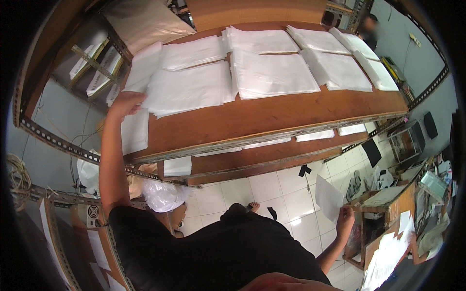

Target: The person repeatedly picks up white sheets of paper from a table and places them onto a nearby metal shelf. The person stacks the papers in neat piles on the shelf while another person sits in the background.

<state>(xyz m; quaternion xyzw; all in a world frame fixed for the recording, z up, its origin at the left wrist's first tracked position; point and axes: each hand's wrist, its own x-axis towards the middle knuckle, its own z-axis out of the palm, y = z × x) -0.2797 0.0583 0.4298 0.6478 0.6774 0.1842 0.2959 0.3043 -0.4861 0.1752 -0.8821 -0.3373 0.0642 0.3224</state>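
Observation:
Several stacks of thin white sheets [274, 72] lie in two rows on a brown wooden shelf board [272, 111]. My left arm reaches up to the shelf's left end, where my left hand [126, 104] has its fingers closed at the corner of the nearest left stack [187, 92]. How many sheets it pinches is hidden. Out to my right and lower down, my right hand [345, 220] grips a single white sheet [329, 198] by its lower edge, held up over the tiled floor.
A lower shelf [272, 157] bears more white stacks. Perforated metal rails [58, 140] edge the racks. At the right, another person's hand [415, 247] touches white papers [386, 264] near a wooden cabinet [383, 206]. A further person [370, 36] is at the back right. A plastic bag [162, 195] sits below.

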